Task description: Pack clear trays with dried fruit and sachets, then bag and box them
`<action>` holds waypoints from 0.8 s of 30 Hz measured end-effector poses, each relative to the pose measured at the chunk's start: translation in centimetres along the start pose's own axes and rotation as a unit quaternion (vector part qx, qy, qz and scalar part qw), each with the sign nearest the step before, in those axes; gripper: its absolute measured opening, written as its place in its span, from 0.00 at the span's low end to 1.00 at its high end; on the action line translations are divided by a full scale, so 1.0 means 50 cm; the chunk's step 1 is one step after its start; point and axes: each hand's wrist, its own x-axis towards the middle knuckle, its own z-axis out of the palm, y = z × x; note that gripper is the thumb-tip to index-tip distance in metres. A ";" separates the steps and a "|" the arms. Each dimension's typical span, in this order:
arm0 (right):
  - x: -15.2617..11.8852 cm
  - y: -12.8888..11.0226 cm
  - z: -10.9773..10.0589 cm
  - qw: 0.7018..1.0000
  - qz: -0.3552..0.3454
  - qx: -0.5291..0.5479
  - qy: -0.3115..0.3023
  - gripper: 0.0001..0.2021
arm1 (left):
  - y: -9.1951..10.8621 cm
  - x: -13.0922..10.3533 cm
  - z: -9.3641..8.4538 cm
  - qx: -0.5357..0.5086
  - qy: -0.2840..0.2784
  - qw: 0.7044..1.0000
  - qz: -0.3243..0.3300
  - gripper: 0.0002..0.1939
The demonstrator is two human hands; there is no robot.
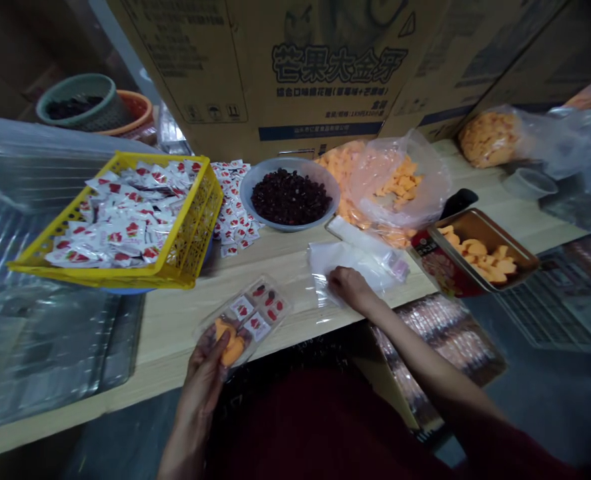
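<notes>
**Dim packing corner, boxes stacked behind**

A pale wooden worktable (185, 320) runs under dull indoor light. Big printed cardboard cartons (275, 67) wall off its far edge. Shiny metal trays (50, 347) lie at left, and a grey floor (550, 393) shows below.

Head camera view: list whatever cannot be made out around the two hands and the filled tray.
- Left hand: its fingertips are hidden under the clear tray, so the grip is unclear.
- Sachets in the tray: print too small and blurred to read.
- Right hand on the clear bags: glare hides how many bags lie stacked.
- Green basket: contents dark and blurred.
</notes>
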 end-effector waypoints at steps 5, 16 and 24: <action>0.024 0.029 -0.012 0.997 -0.011 0.067 -0.030 0.11 | 0.000 -0.001 -0.009 -0.017 -0.001 1.000 -0.002 0.22; 0.039 0.086 0.016 0.933 -0.001 0.355 -0.064 0.23 | -0.020 0.007 0.022 -0.054 -0.042 0.998 0.016 0.22; 0.024 0.070 0.042 0.897 -0.015 0.441 -0.004 0.16 | -0.067 0.003 0.144 -0.053 -0.113 0.991 0.049 0.30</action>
